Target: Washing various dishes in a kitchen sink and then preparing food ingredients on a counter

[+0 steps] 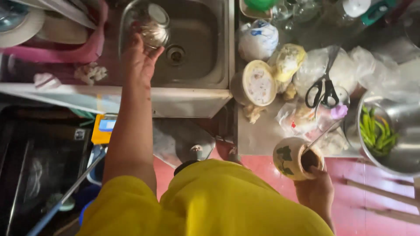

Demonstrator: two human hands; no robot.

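Cluttered kitchen worktop (258, 140) flanks a steel sink (197, 48). At upper centre, the left hand (140, 59) closes around a clear glass (153, 26) over the basin, apparently rinsing it. At lower right, the right hand (316, 192) clasps a leaf-patterned mug (291, 159) holding a spoon (321, 136).

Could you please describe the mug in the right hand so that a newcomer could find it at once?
Start at the steel sink and go right, past the counter's near edge. The right hand holds a cream ceramic mug with a dark leaf pattern, the only patterned cup there.
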